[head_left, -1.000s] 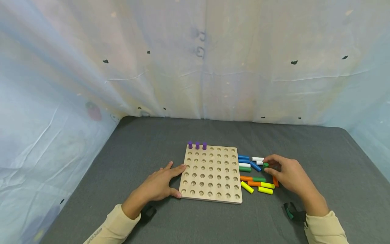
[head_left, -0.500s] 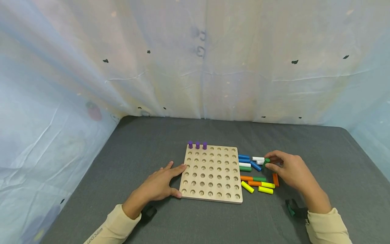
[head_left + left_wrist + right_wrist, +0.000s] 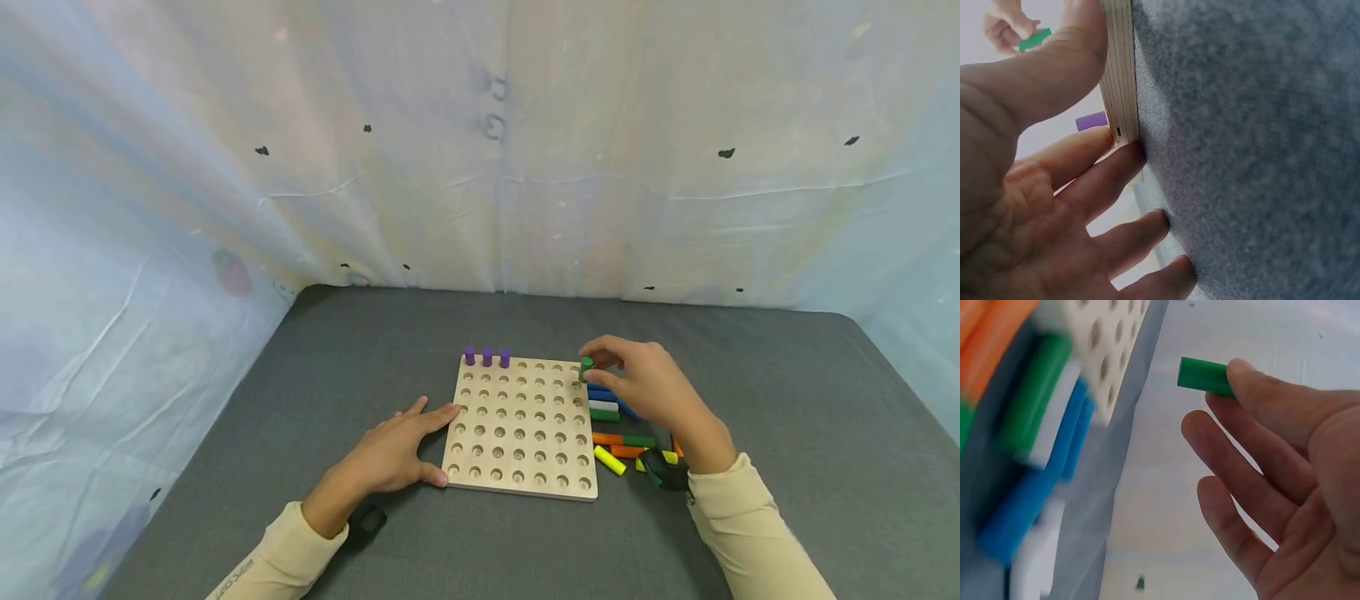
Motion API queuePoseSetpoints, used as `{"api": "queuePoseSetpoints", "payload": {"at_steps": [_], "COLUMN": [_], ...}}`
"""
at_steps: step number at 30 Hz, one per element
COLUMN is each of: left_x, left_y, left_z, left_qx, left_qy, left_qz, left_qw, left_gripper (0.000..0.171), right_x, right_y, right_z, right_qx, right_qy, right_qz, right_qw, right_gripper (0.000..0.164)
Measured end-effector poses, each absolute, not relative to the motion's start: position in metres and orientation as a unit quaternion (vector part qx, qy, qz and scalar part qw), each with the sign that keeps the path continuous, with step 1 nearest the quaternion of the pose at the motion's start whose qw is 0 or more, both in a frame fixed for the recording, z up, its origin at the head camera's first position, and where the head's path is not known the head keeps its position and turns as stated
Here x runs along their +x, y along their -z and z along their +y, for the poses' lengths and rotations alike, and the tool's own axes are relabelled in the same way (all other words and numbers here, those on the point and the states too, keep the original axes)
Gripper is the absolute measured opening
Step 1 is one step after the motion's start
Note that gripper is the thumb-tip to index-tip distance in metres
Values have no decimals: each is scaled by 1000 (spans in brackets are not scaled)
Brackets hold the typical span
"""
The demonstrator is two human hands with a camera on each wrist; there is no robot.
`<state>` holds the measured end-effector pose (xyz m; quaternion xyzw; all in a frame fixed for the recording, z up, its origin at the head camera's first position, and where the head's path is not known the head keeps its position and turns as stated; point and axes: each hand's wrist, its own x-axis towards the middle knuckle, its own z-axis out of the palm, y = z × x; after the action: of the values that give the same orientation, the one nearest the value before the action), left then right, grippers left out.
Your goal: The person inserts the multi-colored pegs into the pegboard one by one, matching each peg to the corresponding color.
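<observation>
A pale wooden pegboard [image 3: 510,423] with rows of round holes lies on the grey cloth. Along its far edge, at the left, purple pegs [image 3: 487,358] stand upright. My left hand [image 3: 393,450] rests at the board's left side, thumb and fingers spread against the edge; the left wrist view shows fingertips at the layered wooden edge [image 3: 1121,75]. Between thumb and index finger my right hand [image 3: 652,383] pinches a green peg [image 3: 1204,376], held upright over the board's far right corner. Its other fingers are loosely bent.
Right of the board lie loose pegs: blue ones [image 3: 602,395], a white one [image 3: 602,406], a green one [image 3: 604,415], orange ones [image 3: 606,438] and yellow ones [image 3: 609,461]. My right forearm partly covers this pile. A pale curtain [image 3: 570,208] hangs behind the table.
My right hand has lifted the green peg from the loose pile and carried it left and away from me, to the board's far right corner. The left hand has stayed put.
</observation>
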<state>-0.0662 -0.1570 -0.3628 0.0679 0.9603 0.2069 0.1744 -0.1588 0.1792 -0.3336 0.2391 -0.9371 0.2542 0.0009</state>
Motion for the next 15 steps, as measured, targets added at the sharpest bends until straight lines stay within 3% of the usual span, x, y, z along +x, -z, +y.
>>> {"api": "queuePoseSetpoints", "payload": {"at_steps": [15], "left_x": [-69], "left_y": [363], "left_z": [-162], "left_qx": [112], "left_qy": [-207], "left_qz": [961], "left_qw": [143], "left_gripper": [96], "right_x": [-170], "right_y": [332], "right_z": [109], "right_qx": [305], "right_qy": [-288], "right_qz": [-907], "right_qw": [-39], "right_gripper": [27]}}
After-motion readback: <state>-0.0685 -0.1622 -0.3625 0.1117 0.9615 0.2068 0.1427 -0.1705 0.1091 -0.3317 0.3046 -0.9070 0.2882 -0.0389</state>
